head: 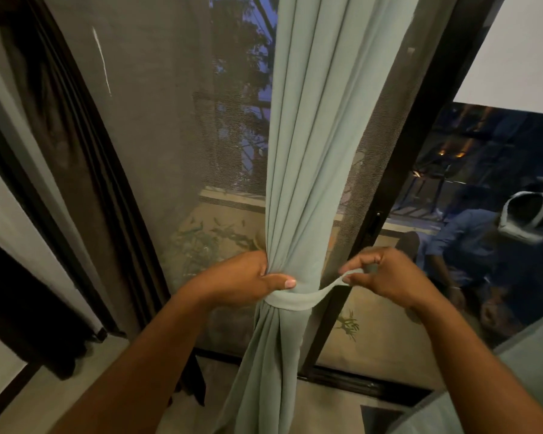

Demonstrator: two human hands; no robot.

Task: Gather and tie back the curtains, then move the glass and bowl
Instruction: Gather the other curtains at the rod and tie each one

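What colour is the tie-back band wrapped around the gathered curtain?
Pale sage green, matching the curtain; the tie-back band shows best in the head view.

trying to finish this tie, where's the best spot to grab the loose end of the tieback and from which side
Probably best taken at its free tip, coming from the right. The tieback wraps flat around the gathered green curtain and tapers into a thin strip running up and rightward, where the right hand pinches it. The left hand grips the bundle on the left, so that side is taken.
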